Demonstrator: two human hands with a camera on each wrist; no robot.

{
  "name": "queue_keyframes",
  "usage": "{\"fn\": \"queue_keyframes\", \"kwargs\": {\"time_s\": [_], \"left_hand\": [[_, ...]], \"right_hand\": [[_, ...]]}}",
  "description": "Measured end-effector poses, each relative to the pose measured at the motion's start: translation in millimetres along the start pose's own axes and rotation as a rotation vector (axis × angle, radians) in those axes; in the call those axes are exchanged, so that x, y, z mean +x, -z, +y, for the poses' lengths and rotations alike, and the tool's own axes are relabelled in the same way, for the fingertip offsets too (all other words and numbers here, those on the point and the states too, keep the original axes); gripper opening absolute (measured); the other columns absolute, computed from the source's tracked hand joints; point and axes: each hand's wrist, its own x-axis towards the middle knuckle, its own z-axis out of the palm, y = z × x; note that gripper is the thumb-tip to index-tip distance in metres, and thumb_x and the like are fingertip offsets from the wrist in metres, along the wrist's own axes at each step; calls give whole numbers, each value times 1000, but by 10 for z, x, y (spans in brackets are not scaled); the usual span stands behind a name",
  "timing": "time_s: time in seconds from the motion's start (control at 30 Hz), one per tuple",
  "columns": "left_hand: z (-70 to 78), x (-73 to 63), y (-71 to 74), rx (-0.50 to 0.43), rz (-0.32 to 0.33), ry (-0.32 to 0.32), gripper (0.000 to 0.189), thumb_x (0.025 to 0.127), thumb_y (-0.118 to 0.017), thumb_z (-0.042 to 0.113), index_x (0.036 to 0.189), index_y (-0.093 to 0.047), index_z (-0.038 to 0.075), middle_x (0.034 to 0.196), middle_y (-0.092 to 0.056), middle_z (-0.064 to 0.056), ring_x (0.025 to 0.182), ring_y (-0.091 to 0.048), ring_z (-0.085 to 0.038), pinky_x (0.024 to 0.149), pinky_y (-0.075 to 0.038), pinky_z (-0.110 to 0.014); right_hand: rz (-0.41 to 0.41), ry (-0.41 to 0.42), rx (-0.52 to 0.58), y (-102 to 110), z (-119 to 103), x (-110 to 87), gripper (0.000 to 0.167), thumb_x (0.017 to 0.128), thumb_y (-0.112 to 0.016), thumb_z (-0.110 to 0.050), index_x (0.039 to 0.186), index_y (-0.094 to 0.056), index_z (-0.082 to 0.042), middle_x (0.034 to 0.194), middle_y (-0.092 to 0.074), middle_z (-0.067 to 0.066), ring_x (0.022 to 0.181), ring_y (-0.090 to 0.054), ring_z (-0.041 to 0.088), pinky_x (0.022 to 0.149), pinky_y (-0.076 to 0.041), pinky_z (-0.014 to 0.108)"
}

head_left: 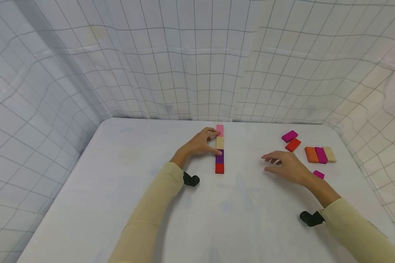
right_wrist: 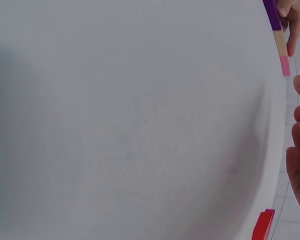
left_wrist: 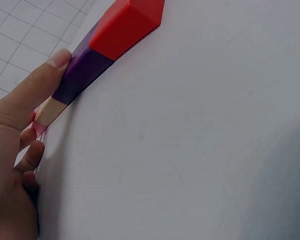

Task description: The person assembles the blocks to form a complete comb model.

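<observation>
In the head view a straight row of blocks stands at the middle of the table: a pink block (head_left: 219,129), a cream block (head_left: 219,143), a purple block (head_left: 219,158) and a red block (head_left: 219,168), end to end. My left hand (head_left: 200,142) reaches the row from its left side, thumb on the purple block and index fingertip at the pink one. In the left wrist view the thumb (left_wrist: 40,82) lies against the purple block (left_wrist: 82,70). My right hand (head_left: 288,166) hovers over the table right of the row, fingers loosely spread, holding nothing.
Beyond my right hand lie a magenta block (head_left: 289,136) and a red-orange block (head_left: 293,145). Farther right, orange (head_left: 311,155), magenta (head_left: 321,155) and cream (head_left: 329,154) blocks sit side by side. Another magenta block (head_left: 318,174) is partly hidden by my right wrist. Gridded cloth walls (head_left: 210,73) surround the table.
</observation>
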Motion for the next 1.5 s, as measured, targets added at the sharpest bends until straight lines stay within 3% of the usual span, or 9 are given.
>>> {"fn": "queue_keyframes", "kwargs": {"time_s": [0.17,0.57,0.83,1.03,1.13,1.33,1.5], "left_hand": [[-1,6,-2,-32,4,9,95,81,-89,44,159,-44,19,159,-35,-3,135,-46,-22,114,-36,-41],[-7,1,-17,-45,7,13,96,79,-90,45,159,-44,20,158,-35,-2,134,-46,-22,113,-37,-42],[-3,7,-26,-7,-3,4,96,80,-89,48,160,-42,21,159,-35,-3,140,-39,-22,116,-33,-42],[0,-5,-9,-27,8,22,96,79,-90,46,160,-43,22,159,-35,-2,138,-43,-21,116,-34,-42],[-8,-5,-7,-21,3,22,97,79,-90,47,160,-43,22,160,-35,-3,139,-41,-22,116,-33,-42],[-6,-8,2,-12,12,19,96,79,-90,47,159,-44,21,159,-36,-3,139,-41,-23,116,-33,-43],[9,0,0,-20,8,17,96,79,-90,45,159,-44,20,159,-36,-4,137,-42,-22,116,-34,-42]], "right_hand": [[25,-65,-19,174,99,-174,38,92,-81,-15,128,-72,-5,114,-72,7,102,-65,25,84,-54,23],[126,-117,-79,472,405,-710,39,90,-83,-18,124,-71,-1,114,-70,15,100,-64,36,74,-54,17],[26,-330,-63,588,717,-1068,68,89,-83,-34,141,-57,1,125,-60,25,108,-60,46,72,-54,23],[-22,-345,-40,545,853,-1143,89,82,-89,-37,148,-44,3,130,-53,25,115,-52,44,78,-48,14],[-11,-338,-47,523,859,-1147,85,82,-90,-34,142,-45,5,128,-53,25,114,-51,43,80,-50,20],[-1,-370,-57,497,837,-1156,79,84,-88,-33,139,-47,7,128,-52,29,113,-51,49,84,-54,48],[29,-363,-62,469,810,-1149,78,84,-88,-32,141,-49,6,130,-52,30,113,-52,50,86,-54,56]]}}
